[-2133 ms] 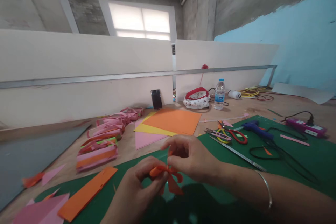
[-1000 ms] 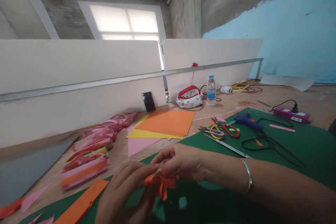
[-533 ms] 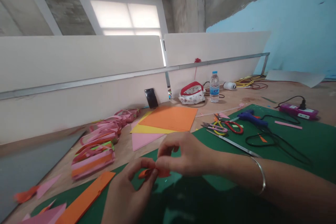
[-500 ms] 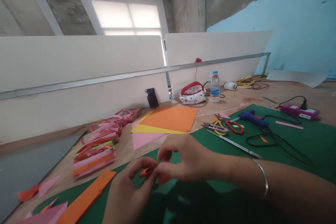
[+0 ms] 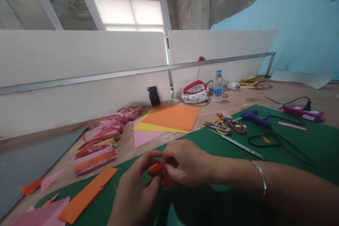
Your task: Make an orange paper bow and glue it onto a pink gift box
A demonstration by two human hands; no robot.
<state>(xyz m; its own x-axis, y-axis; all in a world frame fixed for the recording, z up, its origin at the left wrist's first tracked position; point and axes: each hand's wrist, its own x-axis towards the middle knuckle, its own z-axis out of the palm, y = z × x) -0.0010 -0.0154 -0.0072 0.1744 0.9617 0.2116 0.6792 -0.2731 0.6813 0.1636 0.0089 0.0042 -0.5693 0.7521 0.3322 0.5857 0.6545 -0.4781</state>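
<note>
A small folded piece of orange paper [image 5: 156,168] is pinched between my two hands, low over the green cutting mat [image 5: 209,150]. My left hand [image 5: 139,183] grips its left side with thumb and fingers. My right hand [image 5: 186,162], with a silver bangle at the wrist, closes on its right side; the fingers partly cover the paper. An orange paper strip [image 5: 87,194] lies on the mat to the left of my left hand. Beyond my hands are stacked orange sheets [image 5: 172,116], with yellow and pink paper under them.
Pink and orange paper pieces [image 5: 95,159] lie in a row at left. Scissors [image 5: 237,127], a metal-bladed tool [image 5: 238,143] and a blue glue gun [image 5: 255,117] with its cord rest at right. Farther back stand a phone [image 5: 153,96], a pouch [image 5: 195,93] and a water bottle [image 5: 218,88].
Both hands have shifted slightly to the right and drawn closer together around the orange paper. My right fingers are more curled over it. The view has tilted a little.
</note>
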